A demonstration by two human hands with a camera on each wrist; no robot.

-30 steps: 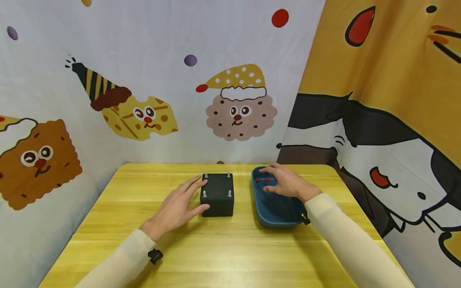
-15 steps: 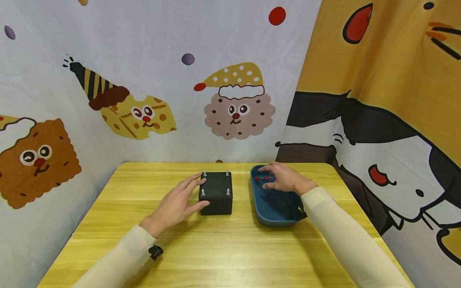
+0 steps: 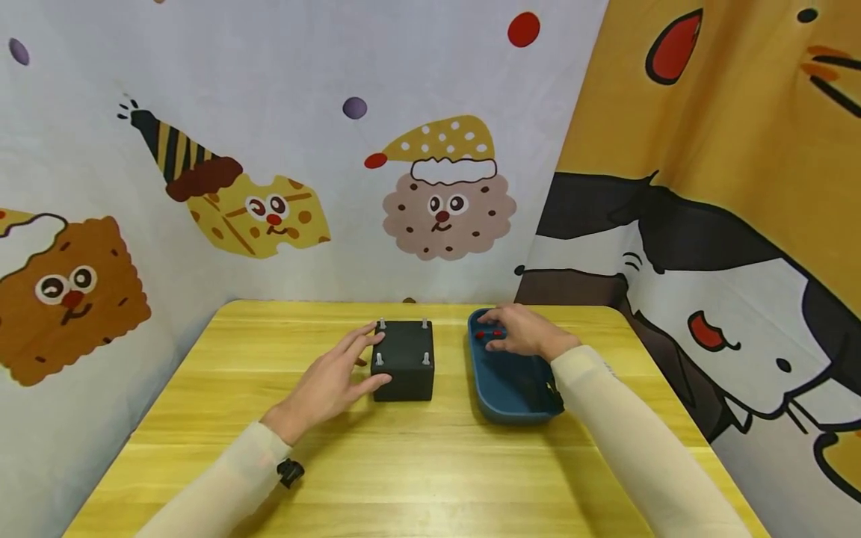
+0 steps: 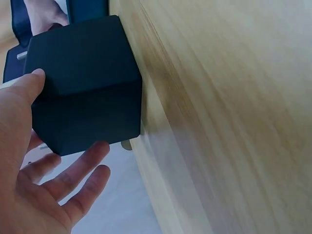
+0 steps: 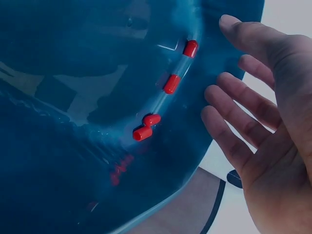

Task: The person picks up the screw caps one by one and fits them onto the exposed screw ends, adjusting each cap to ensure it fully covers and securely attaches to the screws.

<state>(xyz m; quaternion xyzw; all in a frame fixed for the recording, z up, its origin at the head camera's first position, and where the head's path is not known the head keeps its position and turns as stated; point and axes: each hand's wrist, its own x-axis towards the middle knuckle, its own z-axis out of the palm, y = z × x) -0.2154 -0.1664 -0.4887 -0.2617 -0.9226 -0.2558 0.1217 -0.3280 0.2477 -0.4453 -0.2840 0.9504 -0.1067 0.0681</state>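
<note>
A black box (image 3: pixel 403 366) with four short metal studs on top stands on the yellow wooden table (image 3: pixel 403 463). My left hand (image 3: pixel 339 377) rests against the box's left side, fingers spread and straight. In the left wrist view the thumb touches the black box (image 4: pixel 87 83) and the left hand (image 4: pixel 44 185) lies flat beside it. To the right, a blue tray (image 3: pixel 514 388) holds several small red caps (image 5: pixel 171 84). My right hand (image 3: pixel 523 332) hovers over its far end; in the right wrist view this right hand (image 5: pixel 258 136) is open, just beside the caps, holding nothing.
Cartoon-printed cloth walls close in the table (image 4: pixel 224 97) at the back, left and right. The box and the tray sit side by side near the table's far middle. Bare wood stretches toward me in front of both.
My right hand has slid a little farther toward the tray's far end, over the red caps. The left hand and the black box have stayed put.
</note>
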